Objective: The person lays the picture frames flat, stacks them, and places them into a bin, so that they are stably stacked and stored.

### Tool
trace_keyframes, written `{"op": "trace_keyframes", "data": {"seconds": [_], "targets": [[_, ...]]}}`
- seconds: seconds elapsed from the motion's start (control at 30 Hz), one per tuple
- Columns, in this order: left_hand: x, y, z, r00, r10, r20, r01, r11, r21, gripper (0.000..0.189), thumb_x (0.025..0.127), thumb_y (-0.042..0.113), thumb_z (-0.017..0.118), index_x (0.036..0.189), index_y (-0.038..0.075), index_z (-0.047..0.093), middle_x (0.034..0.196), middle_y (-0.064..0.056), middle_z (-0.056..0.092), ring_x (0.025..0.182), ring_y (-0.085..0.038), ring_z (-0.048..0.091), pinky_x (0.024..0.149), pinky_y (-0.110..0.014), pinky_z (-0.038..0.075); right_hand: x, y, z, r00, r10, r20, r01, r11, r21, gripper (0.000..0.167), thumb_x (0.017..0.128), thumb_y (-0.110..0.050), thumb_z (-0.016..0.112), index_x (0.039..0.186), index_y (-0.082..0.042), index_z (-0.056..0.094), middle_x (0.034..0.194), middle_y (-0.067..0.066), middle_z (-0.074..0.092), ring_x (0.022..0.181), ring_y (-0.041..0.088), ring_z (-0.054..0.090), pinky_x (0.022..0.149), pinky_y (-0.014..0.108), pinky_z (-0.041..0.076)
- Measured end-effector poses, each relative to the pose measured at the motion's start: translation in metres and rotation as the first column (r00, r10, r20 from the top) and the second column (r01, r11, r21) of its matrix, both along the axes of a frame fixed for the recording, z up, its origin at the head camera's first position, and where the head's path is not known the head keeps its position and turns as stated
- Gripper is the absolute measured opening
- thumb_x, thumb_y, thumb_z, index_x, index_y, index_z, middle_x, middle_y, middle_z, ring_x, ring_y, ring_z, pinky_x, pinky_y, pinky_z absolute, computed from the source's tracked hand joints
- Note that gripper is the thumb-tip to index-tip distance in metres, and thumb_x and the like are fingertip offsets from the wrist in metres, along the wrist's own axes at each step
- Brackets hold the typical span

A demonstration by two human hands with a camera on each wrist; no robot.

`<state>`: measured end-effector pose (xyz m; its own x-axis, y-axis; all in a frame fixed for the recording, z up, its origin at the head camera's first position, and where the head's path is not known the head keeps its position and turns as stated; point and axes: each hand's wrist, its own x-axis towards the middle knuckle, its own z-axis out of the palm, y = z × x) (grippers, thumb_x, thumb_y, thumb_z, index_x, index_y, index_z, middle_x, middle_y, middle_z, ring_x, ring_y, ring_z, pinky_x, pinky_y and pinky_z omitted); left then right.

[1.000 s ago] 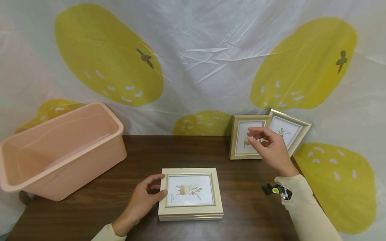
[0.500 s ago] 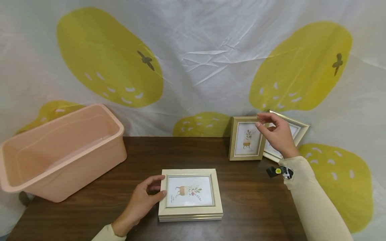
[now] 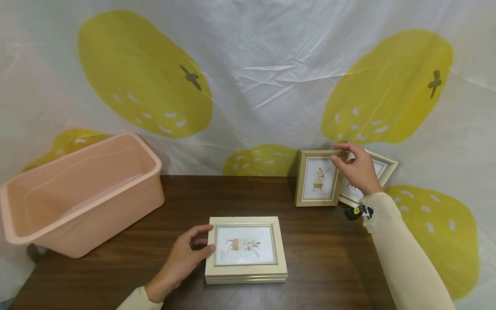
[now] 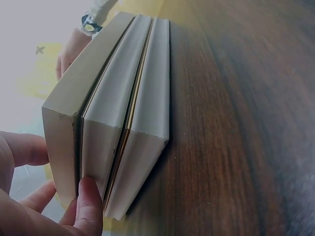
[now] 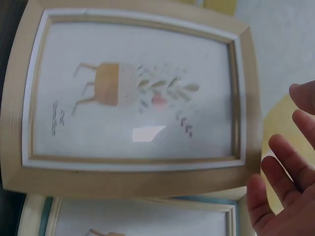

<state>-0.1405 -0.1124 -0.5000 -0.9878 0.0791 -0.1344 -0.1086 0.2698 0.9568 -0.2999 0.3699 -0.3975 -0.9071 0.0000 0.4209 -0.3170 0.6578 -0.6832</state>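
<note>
On the table lies a neat stack of three cream picture frames point(image 3: 245, 271), the top one showing a potted-plant print. My left hand point(image 3: 182, 258) is at the stack's left side, relaxed. In the left wrist view its thumb point(image 4: 89, 204) touches the frames' side edges point(image 4: 106, 105). A tan picture frame point(image 3: 318, 178) stands upright at the back right, with a silvery-gold frame point(image 3: 389, 165) tilted behind it. My right hand point(image 3: 360, 170) is at the tan frame's upper right corner, thumb and fingers spread. In the right wrist view the fingertips point(image 5: 256, 184) are right at the frame's edge, gripping nothing.
A pink plastic bin point(image 3: 116, 215) stands at the left, slanting toward the back. Behind the dark wooden table point(image 3: 228, 193) hangs a pale curtain point(image 3: 263, 120) with yellow fruit shapes, close behind the standing frames.
My right hand has moved up and to the right, from before the tan frame's print to its upper corner, uncovering the print. My left hand stays at the stack.
</note>
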Motion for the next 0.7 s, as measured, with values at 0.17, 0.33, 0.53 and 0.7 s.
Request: {"op": "trace_keyframes", "data": {"seconds": [0.17,0.33,0.53,0.7], "targets": [[-0.0006,-0.0002,0.0002,1.000,0.000,0.001,0.000,1.000,-0.002,0.046,0.089,0.012,0.083,0.133,0.021,0.071,0.138,-0.007,0.068,0.117,-0.027,0.064,0.083,-0.033,0.057,-0.0076,0.0049,-0.0054,0.999,0.038,0.036,-0.040,0.997,0.066,0.042,0.100,-0.021,0.074,0.137,-0.004,0.066,0.140,0.018,0.062,0.126,0.033,0.055,0.108,0.057,0.043],[-0.0014,-0.0007,0.0004,1.000,-0.001,0.004,0.001,1.000,0.002,0.046,0.089,0.013,0.083,0.133,0.021,0.071,0.138,-0.007,0.068,0.117,-0.027,0.064,0.083,-0.033,0.056,-0.0107,0.0058,-0.0089,0.998,0.044,0.036,-0.048,0.992,0.114,0.040,0.098,-0.017,0.076,0.135,-0.006,0.067,0.141,0.018,0.061,0.126,0.035,0.055,0.107,0.058,0.043],[-0.0006,-0.0005,-0.0002,1.000,-0.005,0.003,0.005,1.000,0.006,0.047,0.089,0.013,0.083,0.134,0.020,0.071,0.139,-0.007,0.067,0.118,-0.027,0.064,0.082,-0.032,0.056,-0.0073,0.0057,-0.0082,0.998,0.062,0.018,-0.064,0.989,0.133,0.037,0.097,-0.017,0.077,0.131,-0.007,0.070,0.138,0.016,0.063,0.122,0.031,0.054,0.094,0.048,0.042],[-0.0006,0.0002,-0.0003,1.000,0.003,0.007,-0.004,1.000,0.005,0.047,0.089,0.011,0.083,0.133,0.020,0.071,0.138,-0.007,0.067,0.117,-0.027,0.064,0.082,-0.032,0.056,-0.0031,0.0088,-0.0079,0.995,0.098,0.012,-0.098,0.984,0.150,0.032,0.095,-0.016,0.079,0.124,-0.004,0.073,0.137,0.019,0.062,0.131,0.037,0.050,0.103,0.055,0.039]]}}
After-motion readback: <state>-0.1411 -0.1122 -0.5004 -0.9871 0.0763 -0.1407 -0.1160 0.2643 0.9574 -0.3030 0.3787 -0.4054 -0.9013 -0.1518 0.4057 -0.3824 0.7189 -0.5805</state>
